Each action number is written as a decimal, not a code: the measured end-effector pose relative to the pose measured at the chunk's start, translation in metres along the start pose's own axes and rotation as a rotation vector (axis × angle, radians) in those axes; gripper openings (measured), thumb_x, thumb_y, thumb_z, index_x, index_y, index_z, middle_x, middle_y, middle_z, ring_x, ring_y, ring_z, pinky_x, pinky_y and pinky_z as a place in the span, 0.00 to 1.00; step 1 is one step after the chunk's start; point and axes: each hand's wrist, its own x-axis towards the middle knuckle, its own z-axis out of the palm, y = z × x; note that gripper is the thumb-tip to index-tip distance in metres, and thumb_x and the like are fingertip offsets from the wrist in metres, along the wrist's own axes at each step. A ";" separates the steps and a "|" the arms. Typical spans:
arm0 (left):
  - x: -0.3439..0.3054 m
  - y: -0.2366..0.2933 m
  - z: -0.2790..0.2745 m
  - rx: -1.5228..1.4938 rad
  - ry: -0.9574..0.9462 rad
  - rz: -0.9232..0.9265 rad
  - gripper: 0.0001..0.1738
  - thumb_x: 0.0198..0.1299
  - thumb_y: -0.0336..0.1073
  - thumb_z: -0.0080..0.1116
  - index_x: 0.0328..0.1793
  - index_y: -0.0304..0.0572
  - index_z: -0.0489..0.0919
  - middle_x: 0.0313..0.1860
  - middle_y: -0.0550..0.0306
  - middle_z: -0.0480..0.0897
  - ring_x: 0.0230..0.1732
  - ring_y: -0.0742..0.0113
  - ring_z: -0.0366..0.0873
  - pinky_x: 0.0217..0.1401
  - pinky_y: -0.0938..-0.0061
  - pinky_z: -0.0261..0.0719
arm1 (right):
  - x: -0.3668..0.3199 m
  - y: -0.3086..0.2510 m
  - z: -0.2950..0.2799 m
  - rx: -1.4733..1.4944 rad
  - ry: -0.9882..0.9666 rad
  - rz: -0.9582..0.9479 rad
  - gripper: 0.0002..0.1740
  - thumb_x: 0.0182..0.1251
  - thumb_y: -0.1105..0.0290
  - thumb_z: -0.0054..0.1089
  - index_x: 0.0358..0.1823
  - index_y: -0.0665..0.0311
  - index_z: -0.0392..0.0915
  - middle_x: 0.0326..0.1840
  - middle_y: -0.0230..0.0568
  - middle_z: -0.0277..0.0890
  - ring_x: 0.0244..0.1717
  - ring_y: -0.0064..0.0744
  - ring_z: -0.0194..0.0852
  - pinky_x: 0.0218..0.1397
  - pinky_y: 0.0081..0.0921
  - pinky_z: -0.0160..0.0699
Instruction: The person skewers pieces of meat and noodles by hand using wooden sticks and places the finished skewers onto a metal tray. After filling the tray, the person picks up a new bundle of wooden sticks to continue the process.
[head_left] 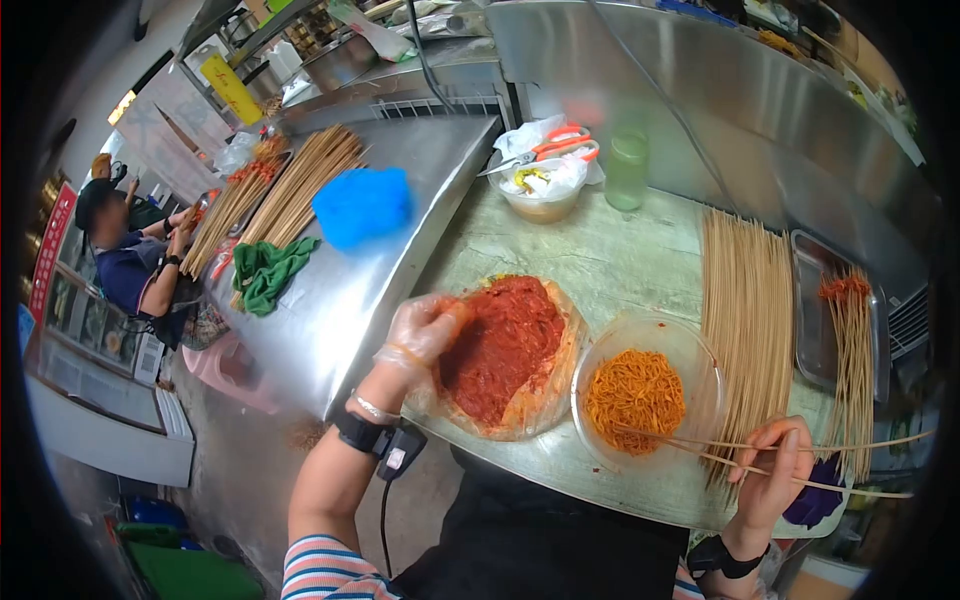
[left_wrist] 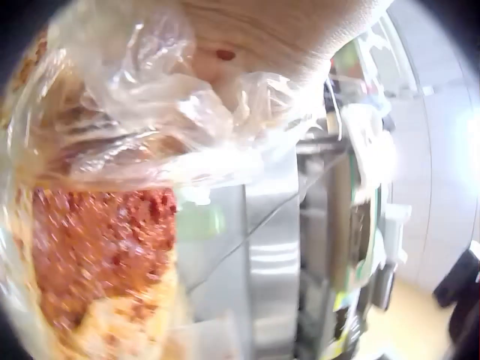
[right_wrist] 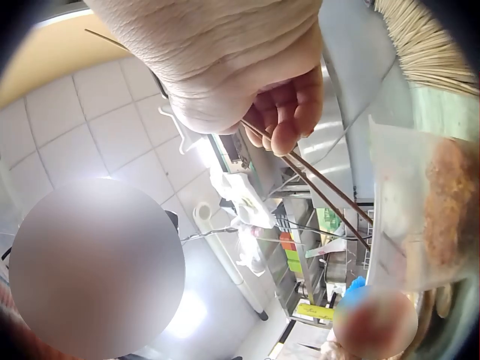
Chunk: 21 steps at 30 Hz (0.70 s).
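My left hand (head_left: 425, 332), in a thin clear plastic glove, is at the left edge of a mass of red minced paste (head_left: 510, 345) in a bag-lined container (head_left: 560, 395). Its fingertips look stained orange; I cannot tell whether they pinch anything. In the left wrist view the crumpled glove (left_wrist: 202, 120) hides the fingers. My bare right hand (head_left: 775, 465) holds two long bamboo skewers (head_left: 850, 487) like chopsticks. Their tips reach into a clear plastic bowl (head_left: 705, 375) of orange shredded food (head_left: 635, 400). The right wrist view shows curled fingers around the skewers (right_wrist: 330, 187).
Bare skewers (head_left: 745, 330) lie right of the bowl, beside a metal tray (head_left: 815, 345) with loaded skewers (head_left: 850, 360). Behind stand a bowl with scissors (head_left: 545, 195) and a green bottle (head_left: 627, 170). A steel table (head_left: 340, 290) adjoins on the left, where another person (head_left: 130, 245) works.
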 end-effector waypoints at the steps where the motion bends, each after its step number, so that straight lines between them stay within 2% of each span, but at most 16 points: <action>1: -0.006 0.001 -0.005 -0.335 -0.034 -0.182 0.08 0.56 0.34 0.58 0.32 0.35 0.79 0.24 0.56 0.78 0.20 0.70 0.70 0.25 0.76 0.69 | 0.001 0.000 0.002 0.010 0.010 -0.003 0.17 0.73 0.63 0.36 0.30 0.68 0.64 0.25 0.40 0.63 0.16 0.20 0.63 0.14 0.14 0.66; 2: -0.013 0.004 -0.008 -0.672 -0.067 -0.363 0.09 0.57 0.35 0.58 0.33 0.35 0.79 0.23 0.57 0.78 0.18 0.73 0.68 0.23 0.79 0.67 | 0.002 0.001 0.004 0.021 0.020 -0.004 0.17 0.73 0.63 0.36 0.30 0.68 0.64 0.25 0.40 0.63 0.17 0.20 0.64 0.14 0.13 0.66; 3: -0.017 -0.002 -0.007 -0.836 -0.117 -0.322 0.13 0.59 0.38 0.57 0.33 0.32 0.77 0.27 0.55 0.79 0.17 0.79 0.65 0.19 0.87 0.62 | 0.002 0.002 0.007 0.016 0.028 -0.002 0.17 0.73 0.63 0.36 0.30 0.68 0.64 0.25 0.40 0.64 0.17 0.20 0.64 0.14 0.13 0.66; 6: -0.028 0.014 -0.004 -0.892 -0.163 -0.408 0.11 0.59 0.36 0.58 0.37 0.33 0.78 0.18 0.63 0.73 0.13 0.79 0.62 0.15 0.85 0.58 | 0.002 0.001 0.010 -0.003 0.043 0.004 0.17 0.73 0.63 0.36 0.30 0.68 0.64 0.25 0.40 0.64 0.17 0.20 0.64 0.14 0.13 0.66; 7: -0.037 0.015 -0.005 -0.973 -0.271 -0.413 0.09 0.58 0.32 0.56 0.39 0.32 0.77 0.18 0.63 0.72 0.12 0.80 0.61 0.13 0.87 0.56 | 0.001 0.000 0.010 -0.002 0.032 0.007 0.17 0.73 0.63 0.36 0.30 0.68 0.64 0.25 0.40 0.64 0.17 0.20 0.64 0.14 0.13 0.67; 9: -0.043 0.007 0.009 -1.047 -0.223 -0.315 0.08 0.56 0.30 0.56 0.40 0.32 0.77 0.18 0.64 0.72 0.12 0.80 0.62 0.13 0.87 0.57 | 0.000 0.000 0.007 -0.001 0.007 0.006 0.17 0.73 0.63 0.36 0.30 0.68 0.64 0.26 0.40 0.65 0.17 0.20 0.64 0.14 0.13 0.67; 11: -0.048 0.007 0.009 -1.103 -0.289 -0.311 0.10 0.53 0.28 0.55 0.42 0.31 0.75 0.24 0.58 0.76 0.15 0.77 0.67 0.16 0.85 0.62 | -0.001 0.000 0.004 0.006 -0.024 0.000 0.17 0.73 0.63 0.37 0.30 0.68 0.65 0.26 0.40 0.65 0.17 0.20 0.65 0.14 0.13 0.67; 14: -0.053 0.007 0.022 -1.144 -0.196 -0.216 0.16 0.54 0.31 0.58 0.47 0.31 0.73 0.34 0.50 0.77 0.21 0.71 0.72 0.23 0.82 0.70 | -0.004 -0.001 0.003 -0.011 0.034 -0.001 0.17 0.73 0.62 0.38 0.31 0.69 0.67 0.26 0.41 0.67 0.18 0.21 0.66 0.15 0.15 0.69; 15: -0.056 0.005 0.023 -1.207 -0.225 -0.151 0.18 0.55 0.32 0.60 0.50 0.33 0.70 0.42 0.43 0.76 0.26 0.67 0.75 0.30 0.78 0.76 | -0.004 -0.001 0.002 -0.030 0.021 0.006 0.17 0.73 0.62 0.38 0.32 0.69 0.68 0.26 0.41 0.67 0.18 0.22 0.67 0.16 0.16 0.70; 16: -0.057 -0.001 0.027 -1.199 -0.175 -0.191 0.19 0.56 0.33 0.60 0.50 0.34 0.69 0.40 0.44 0.77 0.28 0.65 0.77 0.32 0.75 0.78 | -0.003 -0.001 0.001 -0.059 0.018 0.014 0.18 0.73 0.62 0.38 0.32 0.69 0.69 0.27 0.41 0.68 0.19 0.22 0.67 0.18 0.17 0.70; 18: -0.060 0.010 0.025 -0.999 -0.154 -0.163 0.08 0.60 0.30 0.56 0.43 0.35 0.72 0.33 0.49 0.77 0.29 0.64 0.77 0.32 0.73 0.79 | -0.003 -0.012 0.001 -0.116 0.014 0.054 0.19 0.73 0.61 0.39 0.34 0.71 0.70 0.27 0.41 0.70 0.20 0.22 0.69 0.22 0.17 0.72; 20: -0.062 0.031 0.032 -0.898 -0.012 -0.233 0.08 0.60 0.30 0.55 0.43 0.35 0.72 0.31 0.52 0.77 0.29 0.65 0.77 0.34 0.72 0.79 | 0.003 -0.021 0.002 -0.173 -0.014 0.071 0.20 0.73 0.60 0.39 0.35 0.71 0.71 0.28 0.40 0.71 0.20 0.23 0.71 0.25 0.17 0.72; 21: -0.063 0.022 0.035 -0.960 -0.045 -0.158 0.09 0.60 0.30 0.55 0.44 0.35 0.72 0.31 0.52 0.77 0.30 0.66 0.77 0.34 0.73 0.79 | 0.005 -0.023 0.000 -0.208 -0.037 0.065 0.20 0.73 0.60 0.39 0.36 0.71 0.72 0.28 0.40 0.71 0.21 0.22 0.71 0.26 0.17 0.72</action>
